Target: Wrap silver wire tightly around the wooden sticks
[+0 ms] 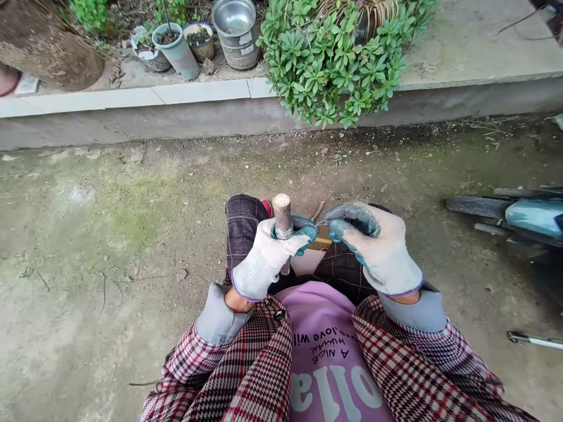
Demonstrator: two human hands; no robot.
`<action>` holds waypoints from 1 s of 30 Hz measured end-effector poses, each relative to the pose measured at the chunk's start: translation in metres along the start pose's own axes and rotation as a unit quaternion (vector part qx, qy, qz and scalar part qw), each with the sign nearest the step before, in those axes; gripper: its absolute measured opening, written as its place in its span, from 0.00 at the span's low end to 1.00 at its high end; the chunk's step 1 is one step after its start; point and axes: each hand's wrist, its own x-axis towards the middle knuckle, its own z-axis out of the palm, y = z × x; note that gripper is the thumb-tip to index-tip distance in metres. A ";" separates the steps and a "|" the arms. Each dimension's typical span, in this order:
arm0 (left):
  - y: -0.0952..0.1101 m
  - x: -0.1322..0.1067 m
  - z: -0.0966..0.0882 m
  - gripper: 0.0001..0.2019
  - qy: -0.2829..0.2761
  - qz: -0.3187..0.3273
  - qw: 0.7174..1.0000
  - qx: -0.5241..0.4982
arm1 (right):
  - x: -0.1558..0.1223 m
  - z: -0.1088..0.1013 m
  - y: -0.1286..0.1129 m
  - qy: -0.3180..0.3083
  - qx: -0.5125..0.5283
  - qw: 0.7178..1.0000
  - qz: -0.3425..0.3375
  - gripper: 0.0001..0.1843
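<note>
My left hand [271,249], in a white work glove with a teal-coated palm, is wrapped round a short wooden stick [282,211] held nearly upright over my lap. Several turns of silvery wire [284,233] circle the stick just above my fingers. To the right, my right hand [380,243], gloved the same way, has thumb and fingers pinched together. A thin strand of wire [321,224] spans the small gap between the fingertips of both hands. Its far end is hidden inside the right fingers.
A low concrete ledge [197,117] crosses the back, bearing plant pots [178,55], a metal bucket [240,50] and a leafy bush [334,64]. At the right stands a two-wheeled vehicle [532,217]. A thin metal rod [539,340] lies at lower right.
</note>
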 end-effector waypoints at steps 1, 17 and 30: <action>0.001 0.000 0.000 0.09 -0.003 -0.001 1.000 -0.002 | 0.000 -0.001 0.000 -0.001 0.006 1.000 0.004 0.05; 0.006 -0.003 -0.001 0.14 -0.037 -0.027 0.999 0.003 | 0.006 -0.002 -0.011 -0.043 -0.129 0.989 -0.054 0.04; -0.012 0.005 -0.007 0.08 -0.091 0.014 0.989 -0.115 | 0.003 -0.005 -0.010 -0.056 -0.262 0.948 -0.173 0.11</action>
